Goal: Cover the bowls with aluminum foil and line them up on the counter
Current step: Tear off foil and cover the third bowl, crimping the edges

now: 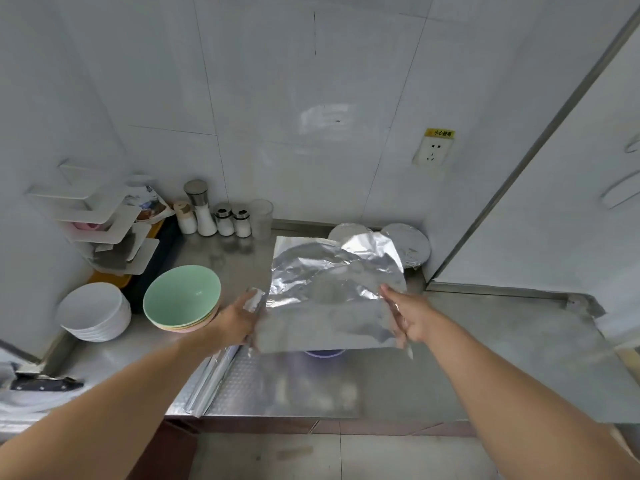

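A crinkled sheet of aluminum foil (329,299) hangs over the steel counter (485,341), held by both hands. My left hand (239,320) grips its left edge and my right hand (408,320) grips its right edge. Under the sheet's near edge a purple bowl (323,353) peeks out, mostly hidden. Two foil-covered bowls (408,244) stand at the back by the wall, the left one (348,232) partly behind the sheet. A stack of coloured bowls with a green one on top (181,296) sits to the left. The foil roll (207,382) lies near the front edge.
A stack of white bowls (93,313) sits at the far left beside a white rack (110,237). Salt shakers and jars (221,216) line the back wall. A knife (45,382) lies at the lower left. A wall socket (433,150) is above the covered bowls.
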A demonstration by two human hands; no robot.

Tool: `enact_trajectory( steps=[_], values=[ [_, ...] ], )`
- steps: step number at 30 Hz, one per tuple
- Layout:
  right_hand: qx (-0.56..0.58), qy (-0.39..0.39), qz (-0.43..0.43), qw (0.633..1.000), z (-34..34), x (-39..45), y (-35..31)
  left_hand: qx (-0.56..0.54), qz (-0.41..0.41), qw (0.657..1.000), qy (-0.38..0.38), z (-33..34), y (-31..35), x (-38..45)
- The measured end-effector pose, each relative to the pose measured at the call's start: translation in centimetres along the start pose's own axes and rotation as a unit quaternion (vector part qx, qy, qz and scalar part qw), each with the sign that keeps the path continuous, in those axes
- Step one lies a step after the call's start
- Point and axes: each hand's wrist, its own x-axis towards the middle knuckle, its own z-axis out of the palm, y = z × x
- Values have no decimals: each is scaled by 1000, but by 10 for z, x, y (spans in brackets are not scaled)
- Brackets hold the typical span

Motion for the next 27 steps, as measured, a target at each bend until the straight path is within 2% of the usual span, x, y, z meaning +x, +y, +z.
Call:
enact_trajectory(
  steps=[2,5,8,10,15,19,24,27],
  values=[
    [1,10,23,1000,-3,11,18,129,74,989,-23,6,-17,1],
    [-33,38,40,998,-7,27,40,181,116,976,-35,10,-40,7],
    [-63,39,27,997,-8,33,49,115,123,985,-42,20,-51,16],
    [-55,27,-1,998,-10,30,50,34,84,995,-53,23,-52,18],
    [-6,-66,10,998,-51,27,69,-21,12,997,-69,16,-54,19],
    [-90,-116,3,989,-75,16,85,17,10,998,-59,19,-53,22],
    [-253,-143,-16,957,-70,3,98,38,-8,993,-107,26,-59,26],
    [-265,-130,-21,955,-66,0,103,2,-29,995,-94,29,-59,26]
  ],
)
